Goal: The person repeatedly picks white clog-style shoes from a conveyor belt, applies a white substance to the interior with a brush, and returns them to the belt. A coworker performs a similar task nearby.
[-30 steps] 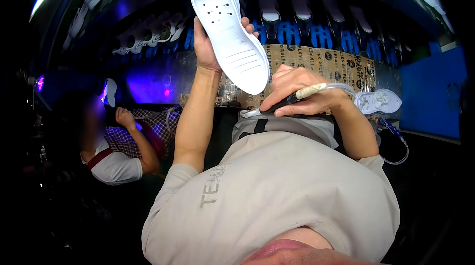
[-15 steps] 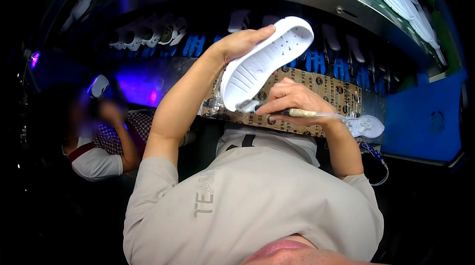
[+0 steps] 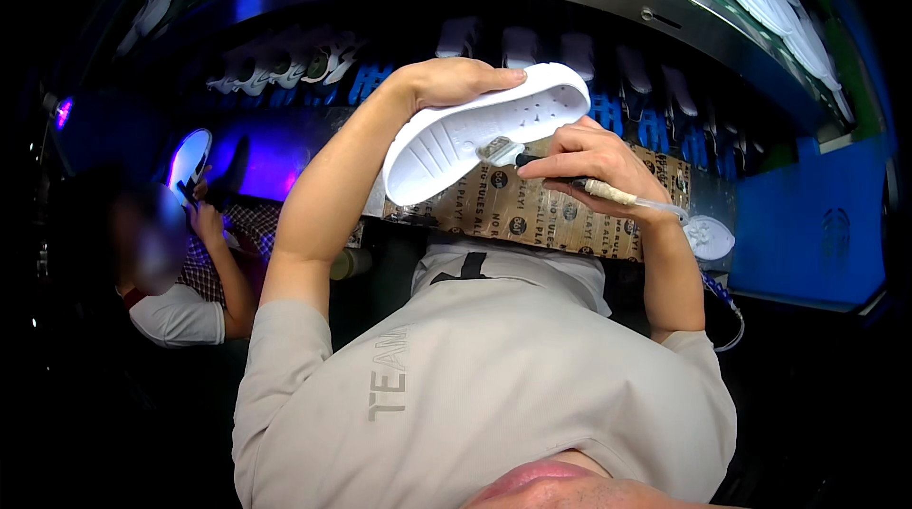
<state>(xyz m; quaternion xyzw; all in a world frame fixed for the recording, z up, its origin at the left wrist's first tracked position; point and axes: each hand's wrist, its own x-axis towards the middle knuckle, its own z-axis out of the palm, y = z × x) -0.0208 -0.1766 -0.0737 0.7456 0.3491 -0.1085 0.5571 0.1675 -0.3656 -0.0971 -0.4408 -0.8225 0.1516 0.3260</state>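
Left grip [image 3: 458, 82] clamps white perforated sole [image 3: 446, 150], axis eight-to-two, ten o'clock from your right grip [image 3: 597, 165], holding black-handled brush [image 3: 501, 150].

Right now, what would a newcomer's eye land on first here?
First, the bright white sole, held tilted in the left hand near the centre; the right hand holds a brush-like tool at its near edge. Next, the violet glow on the left, near a co-worker. Below the sole lies printed brown cardboard.
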